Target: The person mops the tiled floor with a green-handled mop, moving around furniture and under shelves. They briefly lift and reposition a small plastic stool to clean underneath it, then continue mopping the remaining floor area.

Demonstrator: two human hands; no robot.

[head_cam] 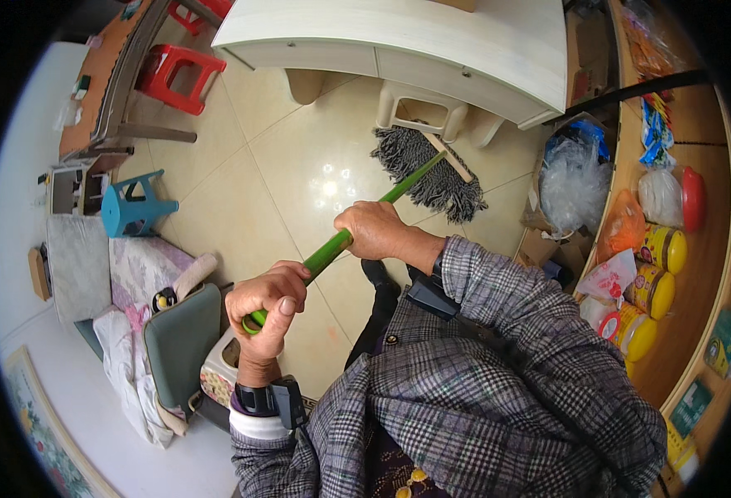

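Observation:
Both my hands grip the green handle point(328, 254) of a string mop, which slants away from me to the upper right. My left hand point(268, 305) wraps the upper end of the handle, and its hooked tip shows beside the palm. Farther down the shaft, my right hand point(372, 229) is closed around it. The mop's grey yarn head point(412, 165) lies spread on the tiled floor point(284, 180), its wooden crossbar point(456, 163) on top. The far edge of the yarn reaches a beige plastic stool point(424, 107) and seems to touch it.
A white desk with drawers point(390, 37) stands beyond the mop. On the left are a red stool point(179, 78), a blue stool point(132, 204) and a green-backed chair point(182, 342). Wooden shelves point(683, 336) with yellow-lidded jars and a box of plastic bags point(574, 177) line the right.

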